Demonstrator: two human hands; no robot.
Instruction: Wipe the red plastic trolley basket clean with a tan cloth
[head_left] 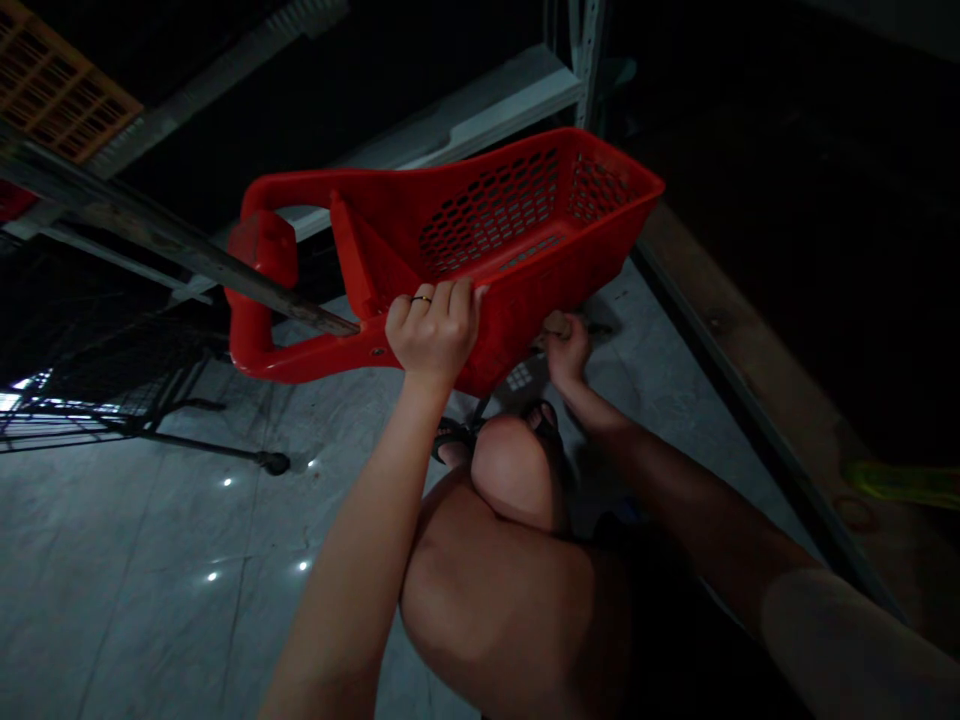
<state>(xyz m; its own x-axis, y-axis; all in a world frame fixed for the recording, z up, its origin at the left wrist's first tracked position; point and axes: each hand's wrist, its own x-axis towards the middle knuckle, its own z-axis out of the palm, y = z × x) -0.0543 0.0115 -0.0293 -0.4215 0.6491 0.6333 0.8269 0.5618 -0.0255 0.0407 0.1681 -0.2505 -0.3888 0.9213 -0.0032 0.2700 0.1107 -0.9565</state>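
Red plastic makes up the basket (517, 315), which is just ahead of the person's knees (514, 465), above the grey tiled floor (172, 590); its long handle (307, 362) points left. The left hand (433, 328), with a ring (421, 299) on one finger, grips the basket's near rim close to the handle, its fingers bent over the edge and pressed together. Lower down, the right hand (568, 350) is just beside the basket's underside with its fingers curled in; the dim light leaves me unable to tell what, if anything, they pinch. Worn metal, a bar (195, 257) slants across the handle. Behind the basket is a pale shelf (517, 108); an orange crate (60, 85) sits at upper left, a dark wire rack (97, 385) below it. Sandals (546, 413) show beneath the basket, and a wooden board (720, 315) runs along the right.
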